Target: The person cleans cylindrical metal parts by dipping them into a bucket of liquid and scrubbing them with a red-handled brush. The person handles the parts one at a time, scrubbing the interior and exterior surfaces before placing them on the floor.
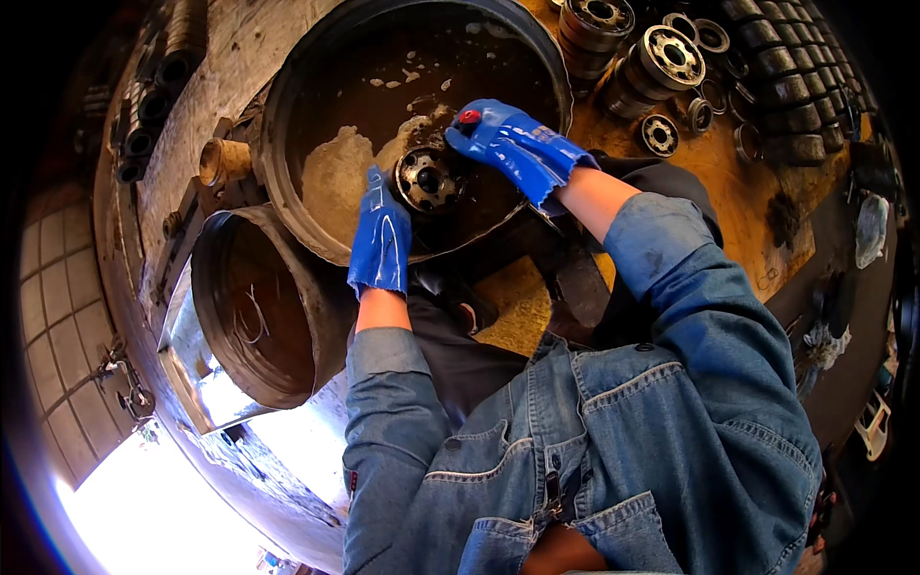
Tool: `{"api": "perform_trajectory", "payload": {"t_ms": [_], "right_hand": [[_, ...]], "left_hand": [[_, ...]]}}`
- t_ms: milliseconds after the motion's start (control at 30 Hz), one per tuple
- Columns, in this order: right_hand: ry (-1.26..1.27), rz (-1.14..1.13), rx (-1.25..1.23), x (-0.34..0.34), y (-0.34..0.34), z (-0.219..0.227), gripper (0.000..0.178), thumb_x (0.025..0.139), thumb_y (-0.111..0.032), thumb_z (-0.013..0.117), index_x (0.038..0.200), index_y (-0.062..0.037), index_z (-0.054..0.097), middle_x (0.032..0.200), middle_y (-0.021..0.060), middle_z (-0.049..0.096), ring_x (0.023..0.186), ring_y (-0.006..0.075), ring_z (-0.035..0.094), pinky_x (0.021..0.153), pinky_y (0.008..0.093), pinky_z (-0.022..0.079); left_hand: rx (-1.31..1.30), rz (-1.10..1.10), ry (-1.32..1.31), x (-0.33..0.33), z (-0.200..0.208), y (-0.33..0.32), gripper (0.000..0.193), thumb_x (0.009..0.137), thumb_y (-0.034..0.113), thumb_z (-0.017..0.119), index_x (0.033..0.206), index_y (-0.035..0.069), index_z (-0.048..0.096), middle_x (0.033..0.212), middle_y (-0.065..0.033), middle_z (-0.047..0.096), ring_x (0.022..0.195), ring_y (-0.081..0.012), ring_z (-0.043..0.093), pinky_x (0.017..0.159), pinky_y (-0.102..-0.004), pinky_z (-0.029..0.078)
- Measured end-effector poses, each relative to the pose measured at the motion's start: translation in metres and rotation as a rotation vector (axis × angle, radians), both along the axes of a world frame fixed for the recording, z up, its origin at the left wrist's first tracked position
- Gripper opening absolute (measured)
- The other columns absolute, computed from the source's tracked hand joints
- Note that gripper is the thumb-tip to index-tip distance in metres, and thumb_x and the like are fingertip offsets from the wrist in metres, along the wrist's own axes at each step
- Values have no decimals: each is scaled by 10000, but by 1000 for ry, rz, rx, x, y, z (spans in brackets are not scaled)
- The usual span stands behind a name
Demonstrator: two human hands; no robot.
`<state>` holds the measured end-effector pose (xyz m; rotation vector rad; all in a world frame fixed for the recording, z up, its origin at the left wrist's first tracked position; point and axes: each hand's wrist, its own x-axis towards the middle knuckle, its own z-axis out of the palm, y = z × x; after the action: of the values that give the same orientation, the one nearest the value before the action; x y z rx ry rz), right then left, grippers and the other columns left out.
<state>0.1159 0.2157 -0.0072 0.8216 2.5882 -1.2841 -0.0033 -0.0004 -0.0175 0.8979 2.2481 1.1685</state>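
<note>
A round metal part [428,180] with a centre hole and a ring of smaller holes is held over a wide tub [271,182] of murky brown liquid. My left hand [381,235], in a wet blue rubber glove, grips the part's left edge; some of its fingers are hidden. Just above and to the right, my right hand [517,144], gloved alike, is closed round a tool whose red end [469,117] pokes out of the fist. The rest of that tool is hidden by the hand. Pale foam or sludge [335,177] floats left of the part.
A second, smaller tub [305,278] stands at lower left with a bent wire [254,316] inside. Stacked metal hubs [671,57], loose rings [711,35] and rows of dark cylindrical parts [786,86] lie at upper right. Metal tubes [177,62] lie at upper left.
</note>
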Motion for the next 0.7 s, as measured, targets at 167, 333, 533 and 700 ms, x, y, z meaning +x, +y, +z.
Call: {"api": "perform_trajectory", "payload": {"t_ms": [167, 333, 533, 700], "right_hand": [[418, 166, -178, -1, -24, 1, 374, 1005, -398, 689, 1244, -119, 753, 1180, 139, 766, 1084, 285, 732, 981, 395, 593], [356, -9, -246, 7, -15, -14, 368, 1001, -399, 688, 1188, -91, 765, 1172, 150, 766, 1044, 287, 734, 942, 379, 581], [-108, -199, -201, 44, -17, 47, 537, 967, -505, 622, 1028, 11, 759, 916, 227, 752, 905, 376, 732, 872, 448, 547], [-129, -339, -199, 33, -9, 32, 479, 968, -469, 642, 1032, -11, 767, 926, 203, 762, 867, 358, 721, 839, 432, 544]], "left_hand": [[37, 2, -60, 0, -7, -7, 344, 1051, 73, 507, 1334, -74, 636, 1269, -258, 708, 1210, -371, 669, 1042, -386, 521], [-85, -112, 322, 1, 3, -4, 337, 1021, 26, 548, 1330, -70, 641, 1262, -271, 713, 1214, -388, 681, 1031, -391, 538], [-139, -120, 378, -10, -17, -11, 362, 990, -2, 556, 1338, -63, 631, 1263, -290, 703, 1226, -419, 667, 1028, -421, 533], [-161, -99, 415, -4, -7, -13, 345, 985, -19, 545, 1316, -64, 632, 1257, -294, 702, 1224, -427, 664, 1024, -433, 534]]}}
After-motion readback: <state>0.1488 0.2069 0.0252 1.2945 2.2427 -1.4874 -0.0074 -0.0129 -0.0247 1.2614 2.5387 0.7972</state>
